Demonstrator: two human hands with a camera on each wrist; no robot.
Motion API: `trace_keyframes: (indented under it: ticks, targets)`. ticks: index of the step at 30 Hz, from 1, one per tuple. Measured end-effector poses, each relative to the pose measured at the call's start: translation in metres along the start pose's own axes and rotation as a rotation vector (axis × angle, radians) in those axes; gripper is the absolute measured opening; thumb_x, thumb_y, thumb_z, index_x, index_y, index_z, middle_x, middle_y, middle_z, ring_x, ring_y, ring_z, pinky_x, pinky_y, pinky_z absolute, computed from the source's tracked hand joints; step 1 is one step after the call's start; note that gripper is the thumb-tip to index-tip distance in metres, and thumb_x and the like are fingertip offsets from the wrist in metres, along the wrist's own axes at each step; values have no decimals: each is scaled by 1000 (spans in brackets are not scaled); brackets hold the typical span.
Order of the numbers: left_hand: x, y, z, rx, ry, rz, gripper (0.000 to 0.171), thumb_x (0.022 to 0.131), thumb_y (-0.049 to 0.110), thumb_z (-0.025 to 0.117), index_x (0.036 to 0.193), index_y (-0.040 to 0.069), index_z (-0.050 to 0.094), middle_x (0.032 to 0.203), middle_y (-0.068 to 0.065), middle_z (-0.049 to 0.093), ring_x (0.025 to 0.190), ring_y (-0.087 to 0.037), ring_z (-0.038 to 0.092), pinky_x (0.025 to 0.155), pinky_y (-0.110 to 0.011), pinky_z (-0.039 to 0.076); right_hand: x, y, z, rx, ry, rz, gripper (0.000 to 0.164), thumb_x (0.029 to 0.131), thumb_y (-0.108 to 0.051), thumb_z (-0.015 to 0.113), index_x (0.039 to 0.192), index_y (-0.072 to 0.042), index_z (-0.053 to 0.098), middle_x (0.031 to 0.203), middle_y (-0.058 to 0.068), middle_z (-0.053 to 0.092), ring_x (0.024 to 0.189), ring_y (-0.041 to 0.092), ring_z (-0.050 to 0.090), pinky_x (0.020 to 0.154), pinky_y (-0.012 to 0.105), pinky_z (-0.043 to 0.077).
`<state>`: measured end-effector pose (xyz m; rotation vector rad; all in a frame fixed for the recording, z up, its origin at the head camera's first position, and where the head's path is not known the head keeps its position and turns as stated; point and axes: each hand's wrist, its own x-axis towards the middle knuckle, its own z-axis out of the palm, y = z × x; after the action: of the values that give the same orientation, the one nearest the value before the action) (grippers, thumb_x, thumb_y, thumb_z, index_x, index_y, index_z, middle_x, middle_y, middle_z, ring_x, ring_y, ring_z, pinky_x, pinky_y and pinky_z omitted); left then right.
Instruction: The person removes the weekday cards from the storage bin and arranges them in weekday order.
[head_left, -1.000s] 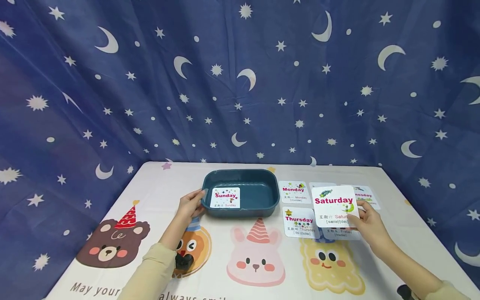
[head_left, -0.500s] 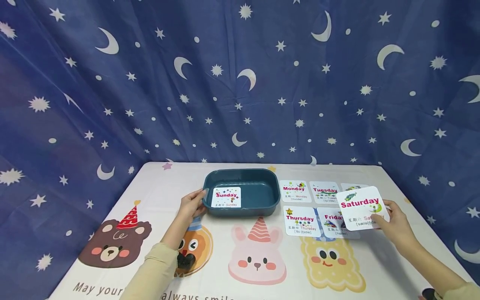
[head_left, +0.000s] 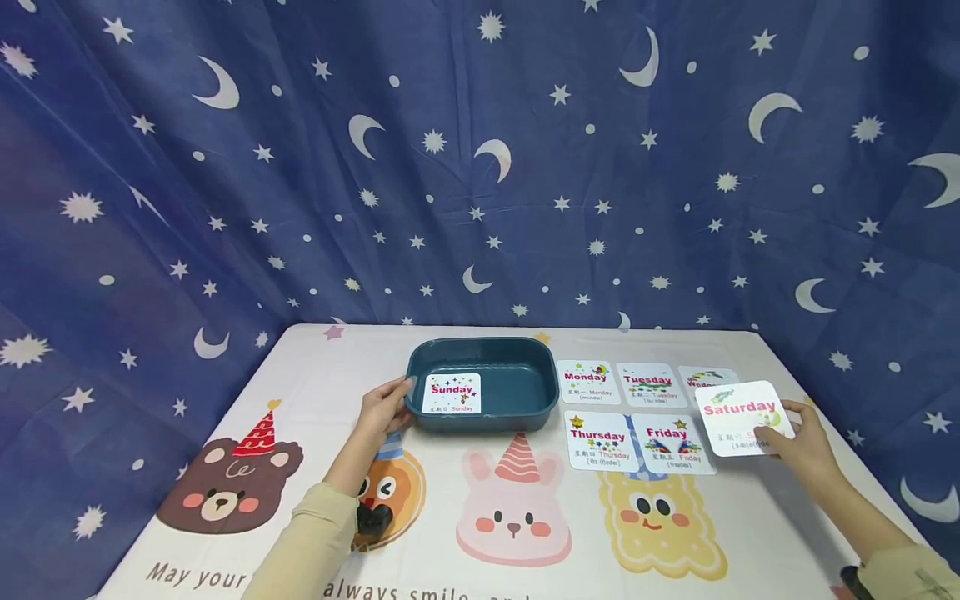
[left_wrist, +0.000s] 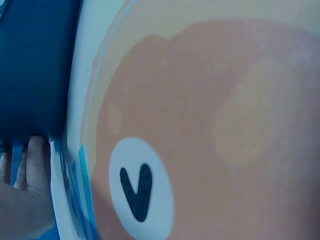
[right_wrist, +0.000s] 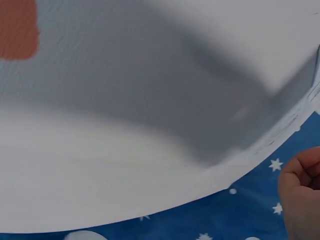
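A dark teal plastic basin (head_left: 521, 392) stands at the back middle of the table. The Sunday card (head_left: 452, 398) lies inside its left part. At the basin's left end, my left hand (head_left: 384, 406) grips the rim; in the left wrist view its fingers (left_wrist: 36, 162) touch the basin's side. My right hand (head_left: 802, 446) pinches the Saturday card (head_left: 731, 425) by its right edge, held above the table and partly covering the Wednesday card (head_left: 707, 378). Monday (head_left: 588, 383), Tuesday (head_left: 649, 386), Thursday (head_left: 600, 442) and Friday (head_left: 667, 457) cards lie face up near it.
The white tablecloth (head_left: 420, 575) has printed cartoon animals and lettering. Behind the table hangs a blue curtain (head_left: 450, 250) with moons and stars. The cards lie in two rows to the basin's right.
My right hand has carried the Saturday card rightward, away from above the Friday card. The Tuesday and Friday cards are now uncovered. My left hand stays on the basin.
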<state>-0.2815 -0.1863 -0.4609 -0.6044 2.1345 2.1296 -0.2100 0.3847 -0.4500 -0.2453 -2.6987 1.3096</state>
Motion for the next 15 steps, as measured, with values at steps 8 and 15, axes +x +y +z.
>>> trace_keyframes:
  ticks: [8,15]
  targets:
    - [-1,0,-1,-3,11,-10,46,93,29,59,132,7,53,118,-14,63,76,-4,63,63,-17,54,20,28,0,83,31,9,73,88,-24,66,134,3,17,87,-12,51,66,-9,53,53,21,50]
    - [-1,1,-2,-28,-7,-12,44,93,28,60,131,6,54,97,-1,72,71,-3,64,60,-16,52,13,11,-4,-21,-55,99,79,92,-22,59,138,13,6,111,32,41,65,-9,43,55,21,47]
